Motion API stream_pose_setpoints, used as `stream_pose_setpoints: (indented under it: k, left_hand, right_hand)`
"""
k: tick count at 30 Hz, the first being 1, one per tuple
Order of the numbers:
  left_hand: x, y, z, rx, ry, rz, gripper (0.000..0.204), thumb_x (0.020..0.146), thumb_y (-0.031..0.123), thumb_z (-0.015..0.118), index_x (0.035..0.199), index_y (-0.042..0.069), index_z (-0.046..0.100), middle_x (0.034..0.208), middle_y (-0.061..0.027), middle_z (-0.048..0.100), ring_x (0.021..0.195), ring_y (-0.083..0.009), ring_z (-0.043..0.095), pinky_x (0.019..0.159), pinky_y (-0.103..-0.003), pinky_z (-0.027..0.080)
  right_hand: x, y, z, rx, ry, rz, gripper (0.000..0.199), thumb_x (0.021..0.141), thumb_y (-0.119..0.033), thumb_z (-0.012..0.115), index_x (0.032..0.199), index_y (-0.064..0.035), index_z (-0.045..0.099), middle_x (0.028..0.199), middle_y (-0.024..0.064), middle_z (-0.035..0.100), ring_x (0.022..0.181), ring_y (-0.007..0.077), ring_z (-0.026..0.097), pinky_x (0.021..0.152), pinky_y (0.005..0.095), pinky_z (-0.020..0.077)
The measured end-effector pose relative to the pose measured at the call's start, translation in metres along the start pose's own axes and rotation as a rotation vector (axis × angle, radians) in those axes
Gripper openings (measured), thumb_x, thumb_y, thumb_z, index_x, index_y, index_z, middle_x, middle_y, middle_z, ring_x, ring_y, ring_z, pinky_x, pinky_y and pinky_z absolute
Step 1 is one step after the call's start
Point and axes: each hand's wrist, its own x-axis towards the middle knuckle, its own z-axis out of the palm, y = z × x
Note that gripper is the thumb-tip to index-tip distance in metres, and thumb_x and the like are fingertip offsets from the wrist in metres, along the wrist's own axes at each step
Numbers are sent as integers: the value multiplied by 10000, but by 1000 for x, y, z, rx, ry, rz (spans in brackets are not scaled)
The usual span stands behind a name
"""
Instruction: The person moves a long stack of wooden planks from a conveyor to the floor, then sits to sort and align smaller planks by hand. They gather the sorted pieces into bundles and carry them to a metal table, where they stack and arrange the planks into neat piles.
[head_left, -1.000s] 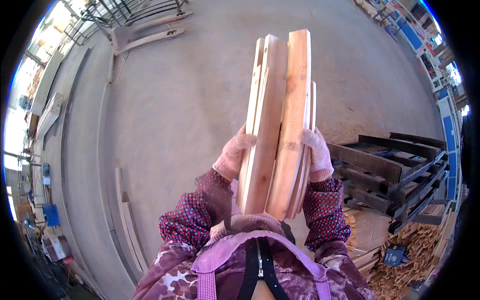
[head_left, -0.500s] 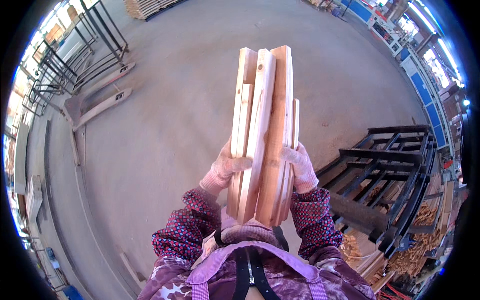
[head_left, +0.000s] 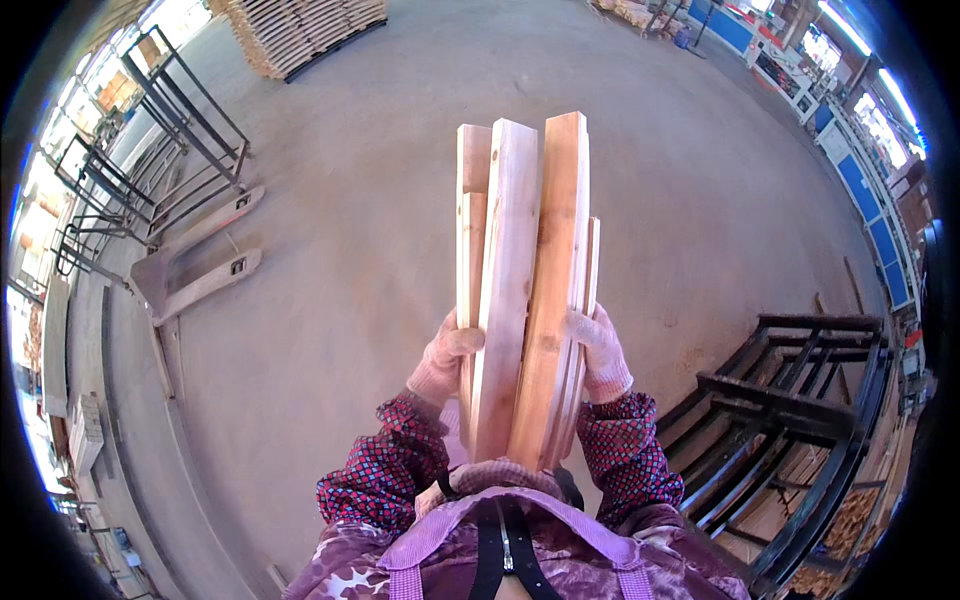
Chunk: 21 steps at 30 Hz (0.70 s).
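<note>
A bundle of wooden boards (head_left: 507,270) of uneven lengths is held up in front of my chest, its long sides pointing away from me. My left hand (head_left: 445,355), in a pale pink knit glove, clasps the bundle's left side, thumb laid over the boards. On the right side my right hand (head_left: 600,350), gloved the same way, presses in with its thumb on the outer boards. The fingers of both hands are mostly hidden behind the wood. Between the middle boards a narrow gap widens toward the far ends.
Black metal frames (head_left: 790,400) lie at the lower right beside heaped wood pieces (head_left: 852,520). To the left stands a pallet jack (head_left: 200,255) near metal racks (head_left: 175,120). A stack of boards (head_left: 300,30) is at the far left; blue and white machinery (head_left: 865,195) lines the right.
The surroundings have shifted downward in view, showing more of the far board stack. Both hands still grip the bundle, whose boards have turned slightly and spread at the far end.
</note>
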Motion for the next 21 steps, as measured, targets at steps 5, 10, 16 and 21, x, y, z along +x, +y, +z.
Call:
stream_pose_setpoints:
  k: [5, 10, 16, 21]
  left_hand:
    - [72, 24, -16, -104, -43, -17, 843, 700, 247, 819, 1413, 2, 442, 1193, -113, 629, 1054, -256, 651, 923, -387, 557]
    - [181, 69, -45, -74, -198, -61, 826, 718, 203, 823, 1420, -15, 448, 1281, -107, 610, 1154, -234, 611, 1003, -374, 503]
    - [312, 123, -54, 203, -173, -146, 850, 665, 160, 843, 1408, 2, 462, 1258, -90, 611, 1129, -214, 595, 1007, -361, 477]
    - [399, 154, -50, 319, -130, -134, 829, 672, 197, 810, 1397, -5, 463, 1213, -61, 624, 1055, -175, 617, 955, -327, 500]
  right_hand:
    - [67, -16, -8, 36, -6, -4, 617, 781, -255, 751, 1278, 60, 565, 1066, 97, 680, 900, 164, 684, 783, 306, 575]
    - [168, -41, -24, -4, 63, -63, 586, 777, -216, 753, 1270, 48, 575, 1063, 87, 682, 887, 146, 679, 774, 300, 573]
    - [264, -81, -43, -122, 228, -61, 591, 797, -187, 747, 1299, 52, 548, 1106, 106, 691, 947, 190, 698, 824, 327, 582]
    - [344, -98, -68, -64, 286, -108, 540, 809, -137, 759, 1280, 38, 562, 1125, 94, 684, 936, 181, 691, 832, 331, 578]
